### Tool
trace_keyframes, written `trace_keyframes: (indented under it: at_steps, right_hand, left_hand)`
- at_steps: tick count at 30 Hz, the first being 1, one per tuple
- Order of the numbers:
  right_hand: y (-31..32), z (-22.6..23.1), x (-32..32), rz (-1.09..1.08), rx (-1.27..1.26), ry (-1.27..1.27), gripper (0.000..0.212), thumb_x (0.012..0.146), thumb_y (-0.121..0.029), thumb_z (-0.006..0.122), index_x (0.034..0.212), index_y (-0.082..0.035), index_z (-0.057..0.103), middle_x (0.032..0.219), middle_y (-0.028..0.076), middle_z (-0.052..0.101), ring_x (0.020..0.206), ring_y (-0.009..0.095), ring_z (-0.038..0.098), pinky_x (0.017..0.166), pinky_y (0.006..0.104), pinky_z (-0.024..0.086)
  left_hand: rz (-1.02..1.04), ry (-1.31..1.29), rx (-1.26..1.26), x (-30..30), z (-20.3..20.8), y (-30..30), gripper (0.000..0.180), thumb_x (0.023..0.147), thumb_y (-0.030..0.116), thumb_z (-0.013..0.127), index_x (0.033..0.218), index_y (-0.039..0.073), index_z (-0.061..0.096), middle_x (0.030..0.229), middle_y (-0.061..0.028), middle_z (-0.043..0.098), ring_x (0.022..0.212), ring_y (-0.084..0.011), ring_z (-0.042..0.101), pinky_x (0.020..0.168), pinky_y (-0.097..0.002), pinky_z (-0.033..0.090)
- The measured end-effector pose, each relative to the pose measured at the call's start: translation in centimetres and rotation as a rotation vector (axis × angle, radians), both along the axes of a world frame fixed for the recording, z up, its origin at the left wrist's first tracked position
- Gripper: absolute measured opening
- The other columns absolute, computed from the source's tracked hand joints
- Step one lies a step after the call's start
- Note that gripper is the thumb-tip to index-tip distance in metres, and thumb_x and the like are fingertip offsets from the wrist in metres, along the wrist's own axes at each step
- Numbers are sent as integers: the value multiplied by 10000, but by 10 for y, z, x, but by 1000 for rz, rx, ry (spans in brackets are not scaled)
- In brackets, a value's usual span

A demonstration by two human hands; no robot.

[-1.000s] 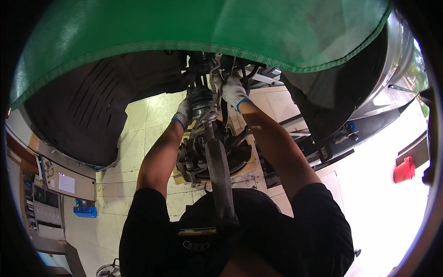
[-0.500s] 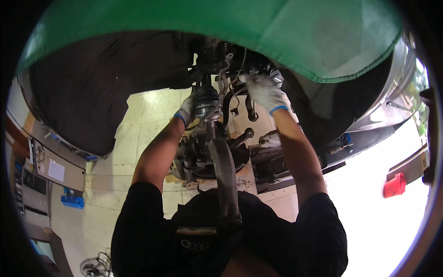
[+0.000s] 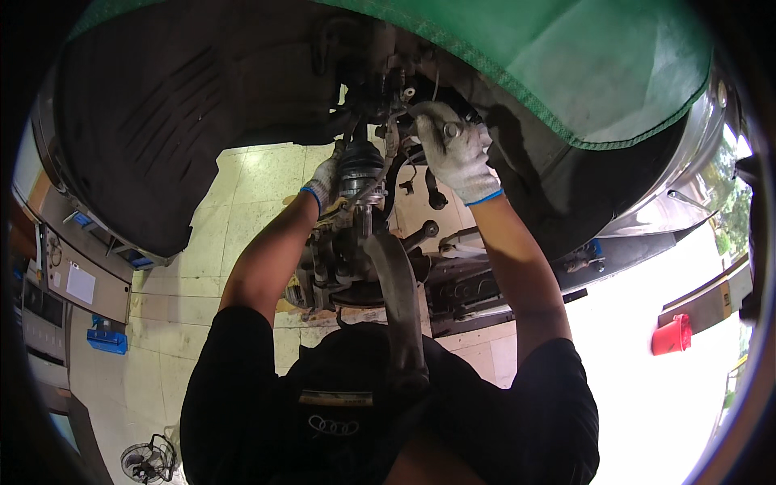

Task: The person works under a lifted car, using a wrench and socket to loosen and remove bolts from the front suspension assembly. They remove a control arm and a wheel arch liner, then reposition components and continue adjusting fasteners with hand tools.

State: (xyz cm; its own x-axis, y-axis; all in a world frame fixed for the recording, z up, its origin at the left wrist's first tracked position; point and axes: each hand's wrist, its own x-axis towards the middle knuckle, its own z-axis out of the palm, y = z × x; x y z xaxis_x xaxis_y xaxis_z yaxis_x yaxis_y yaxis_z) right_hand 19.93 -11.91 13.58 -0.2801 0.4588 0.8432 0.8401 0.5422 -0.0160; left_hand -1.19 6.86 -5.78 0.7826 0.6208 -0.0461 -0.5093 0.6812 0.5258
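Note:
My left hand (image 3: pixel 326 179), in a white knitted glove with a blue cuff, grips the left side of a drive shaft (image 3: pixel 361 184) by its black ribbed rubber boot. Some of its fingers are hidden behind the boot. My right hand (image 3: pixel 459 158), gloved the same way, is raised to the right of the shaft. Its fingers are curled, and a small round metallic end shows at them; I cannot make out the whole piece. A curved grey metal suspension arm (image 3: pixel 394 283) rises in front of my chest, below the shaft.
A green cover (image 3: pixel 598 73) drapes over the fender above. The dark wheel-arch liner (image 3: pixel 145 137) curves around on both sides. Suspension and brake parts (image 3: pixel 335 271) hang below the shaft. On the floor stand a red bucket (image 3: pixel 672 335), a blue box (image 3: pixel 107 339) and a fan (image 3: pixel 149 461).
My right hand has drawn back slightly from the dark parts and turned, so its curled fingers show more. My left hand stays at the boot. The view has tilted up a little.

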Motion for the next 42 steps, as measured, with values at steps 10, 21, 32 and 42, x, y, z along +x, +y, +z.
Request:
trace_keyframes:
  at_steps: [10, 21, 32, 42]
  right_hand:
    - [13, -25, -5, 18, -179, -42, 235, 932, 2, 611, 1167, -15, 618, 1081, 123, 697, 833, 300, 688, 671, 403, 551]
    - [10, -33, 2, 208, -54, -43, 234, 895, -25, 644, 1126, -32, 608, 947, 156, 691, 826, 340, 683, 694, 434, 567]
    - [14, -33, 4, 234, -68, -20, 93, 907, -30, 597, 999, -24, 613, 914, 160, 683, 787, 341, 671, 682, 432, 548]
    - [22, -73, -28, 18, 202, -117, 252, 839, -128, 673, 1075, -60, 621, 915, 168, 607, 788, 291, 623, 565, 443, 508]
  left_hand:
    - [-194, -315, 86, 10, 1, 1, 575, 1084, 549, 213, 1329, 147, 544, 1155, -23, 683, 989, -179, 681, 864, -368, 596]
    - [-168, -430, -264, 10, 40, -36, 453, 1023, 570, 460, 898, 152, 582, 623, 53, 461, 483, -110, 458, 527, -273, 524]
    - [-206, -353, 47, 8, 6, -9, 512, 1076, 529, 324, 1240, 133, 604, 1035, -14, 704, 932, -134, 696, 881, -310, 606]
    - [34, -14, -14, -1, 5, -7, 503, 1111, 447, 273, 1279, 105, 603, 1083, -65, 706, 910, -191, 714, 838, -385, 630]
